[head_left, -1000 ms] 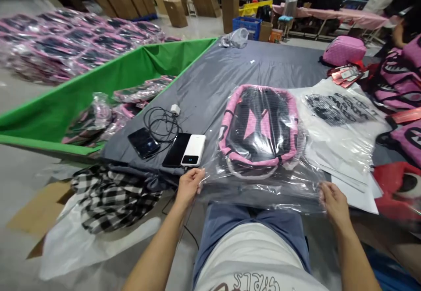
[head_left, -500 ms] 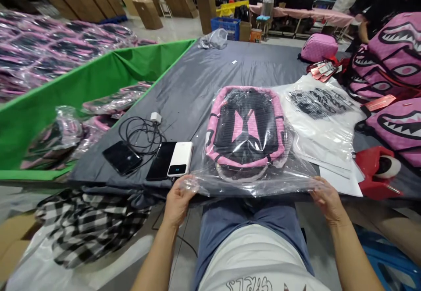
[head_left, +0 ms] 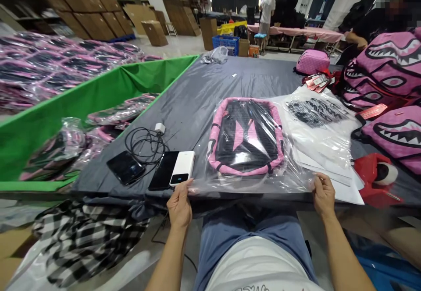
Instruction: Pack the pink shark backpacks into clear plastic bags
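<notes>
A pink and black backpack point(head_left: 247, 136) lies inside a clear plastic bag point(head_left: 289, 175) on the grey table point(head_left: 230, 80). My left hand point(head_left: 179, 205) pinches the bag's open edge at its near left corner, at the table's front edge. My right hand point(head_left: 322, 194) grips the same edge at the near right corner. Both hands are closed on the plastic, and the flap lies stretched flat between them.
Two phones point(head_left: 125, 167), a white power bank point(head_left: 182, 173) and a cable point(head_left: 144, 142) lie left of the bag. Printed plastic bags point(head_left: 319, 115) and pink shark backpacks point(head_left: 391, 89) sit on the right. A green bin point(head_left: 75, 107) holds packed bags. People work at far tables.
Both hands have drawn the bag's open flap down toward the table's front edge, and it now lies flatter. The view has tilted up.
</notes>
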The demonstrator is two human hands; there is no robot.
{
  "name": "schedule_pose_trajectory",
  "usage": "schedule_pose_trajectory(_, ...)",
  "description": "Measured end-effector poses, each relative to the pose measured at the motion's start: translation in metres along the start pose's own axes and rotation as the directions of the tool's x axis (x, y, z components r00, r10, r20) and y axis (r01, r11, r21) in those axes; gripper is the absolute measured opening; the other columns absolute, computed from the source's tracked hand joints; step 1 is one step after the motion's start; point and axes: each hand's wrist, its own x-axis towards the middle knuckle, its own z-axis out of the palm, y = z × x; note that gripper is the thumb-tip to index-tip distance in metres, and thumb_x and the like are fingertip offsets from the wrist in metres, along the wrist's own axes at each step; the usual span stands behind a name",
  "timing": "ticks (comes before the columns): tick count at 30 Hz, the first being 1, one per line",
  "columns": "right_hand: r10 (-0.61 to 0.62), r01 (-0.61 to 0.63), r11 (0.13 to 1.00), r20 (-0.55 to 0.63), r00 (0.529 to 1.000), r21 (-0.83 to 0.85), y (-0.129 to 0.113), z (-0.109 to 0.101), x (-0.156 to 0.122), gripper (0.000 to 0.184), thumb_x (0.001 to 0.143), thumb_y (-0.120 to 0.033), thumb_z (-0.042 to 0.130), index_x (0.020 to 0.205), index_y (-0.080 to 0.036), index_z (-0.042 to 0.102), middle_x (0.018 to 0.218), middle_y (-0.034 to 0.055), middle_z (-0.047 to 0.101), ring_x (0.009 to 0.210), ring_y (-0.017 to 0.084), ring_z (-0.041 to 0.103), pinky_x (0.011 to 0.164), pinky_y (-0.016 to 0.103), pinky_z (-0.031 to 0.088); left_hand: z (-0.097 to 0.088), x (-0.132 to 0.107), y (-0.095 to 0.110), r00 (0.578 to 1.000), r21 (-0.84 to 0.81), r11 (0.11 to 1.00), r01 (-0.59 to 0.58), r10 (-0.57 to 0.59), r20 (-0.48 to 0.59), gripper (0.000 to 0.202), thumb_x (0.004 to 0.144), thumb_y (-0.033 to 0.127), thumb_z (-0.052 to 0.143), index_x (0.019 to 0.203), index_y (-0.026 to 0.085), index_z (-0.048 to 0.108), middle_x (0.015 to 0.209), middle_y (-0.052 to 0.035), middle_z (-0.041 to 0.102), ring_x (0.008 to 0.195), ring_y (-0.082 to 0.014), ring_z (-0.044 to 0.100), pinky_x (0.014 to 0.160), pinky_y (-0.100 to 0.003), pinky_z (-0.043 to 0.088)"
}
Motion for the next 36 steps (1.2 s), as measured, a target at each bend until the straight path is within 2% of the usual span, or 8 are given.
schedule_pose_trajectory(5,0.059,-0.055,0.995,-0.050,0.997,0.088,0.005,0.011,0.006,0.054,0.069,-0.068,0.077,0.085,-0.021,0.055,0.045,-0.0125,0.038,0.041,0.009,0.035,0.045,0.024,0.028,0.014,0.016,0.004,0.999,0.227,0.973,0.036,-0.035,-0.007,0.043,0.090,0.055,0.055,0.083,0.018,0.075,0.052,0.0025,0.052,0.058,-0.0176,0.052,0.072,-0.032,0.048)
schedule_pose_trajectory(8,0.069,-0.061,0.993,-0.067,0.995,0.105,0.003,0.013,0.005,0.055,0.068,-0.069,0.078,0.084,-0.022,0.053,0.045,-0.0128,0.039,0.038,0.008,0.034,0.042,0.024,0.026,0.024,0.020,0.017,0.982,0.478,0.864,-0.157,0.188,-0.018,0.044,0.093,0.053,0.051,0.098,0.016,0.075,0.077,-0.0066,0.069,0.080,-0.0247,0.062,0.085,-0.039,0.048)
schedule_pose_trajectory(10,0.059,-0.052,0.994,-0.069,0.996,0.100,0.003,0.013,0.003,0.057,0.070,-0.071,0.076,0.084,-0.022,0.052,0.044,-0.0130,0.039,0.037,0.008,0.033,0.041,0.024,0.026,0.034,0.016,0.030,0.902,0.603,0.710,-0.362,0.430,0.036,0.041,0.098,0.047,0.049,0.113,0.015,0.071,0.105,-0.0141,0.072,0.107,-0.0290,0.061,0.100,-0.043,0.042)
schedule_pose_trajectory(12,0.042,-0.035,0.995,-0.074,0.996,0.093,0.003,0.014,0.002,0.058,0.072,-0.075,0.074,0.085,-0.023,0.051,0.042,-0.0137,0.036,0.036,0.008,0.032,0.040,0.024,0.026,0.049,0.006,0.045,0.784,0.600,0.549,-0.582,0.574,0.235,0.040,0.101,0.042,0.047,0.126,0.016,0.065,0.118,-0.0154,0.070,0.118,-0.0286,0.057,0.108,-0.045,0.035)
schedule_pose_trajectory(16,0.024,-0.013,0.994,-0.099,0.995,0.105,0.005,0.015,0.001,0.059,0.073,-0.077,0.072,0.086,-0.023,0.052,0.041,-0.0144,0.035,0.036,0.008,0.030,0.040,0.022,0.027,0.085,-0.011,0.070,0.523,0.348,0.403,-0.847,0.511,0.682,0.036,0.100,0.047,0.054,0.121,0.019,0.064,0.106,-0.0083,0.072,0.111,-0.0260,0.059,0.114,-0.046,0.026)
schedule_pose_trajectory(20,0.024,-0.012,0.993,-0.104,0.994,0.114,0.006,0.013,0.001,0.057,0.074,-0.074,0.073,0.086,-0.022,0.052,0.042,-0.0139,0.038,0.037,0.008,0.032,0.040,0.022,0.028,0.102,-0.009,0.081,0.476,0.296,0.432,-0.852,0.402,0.782,0.033,0.093,0.054,0.065,0.091,0.021,0.064,0.089,-0.0033,0.067,0.100,-0.0247,0.057,0.113,-0.048,0.024)
schedule_pose_trajectory(32,-0.037,0.042,0.998,-0.099,0.994,0.046,0.006,0.011,-0.002,0.052,0.082,-0.073,0.065,0.090,-0.023,0.051,0.044,-0.0131,0.039,0.037,0.010,0.039,0.041,0.025,0.032,0.097,0.018,0.092,0.344,0.106,0.527,-0.844,0.378,0.860,0.020,0.103,0.030,0.051,0.086,0.021,0.058,0.082,0.0008,0.067,0.090,-0.0182,0.057,0.100,-0.040,0.030)
schedule_pose_trajectory(36,-0.028,0.030,0.999,-0.082,0.996,0.020,0.008,0.007,-0.001,0.051,0.083,-0.073,0.064,0.090,-0.024,0.051,0.044,-0.0118,0.041,0.037,0.011,0.040,0.041,0.025,0.031,0.110,0.036,0.087,0.363,0.132,0.705,-0.697,0.188,0.912,0.030,0.101,0.037,0.047,0.078,0.020,0.056,0.075,0.0009,0.062,0.077,-0.0167,0.055,0.090,-0.037,0.036)
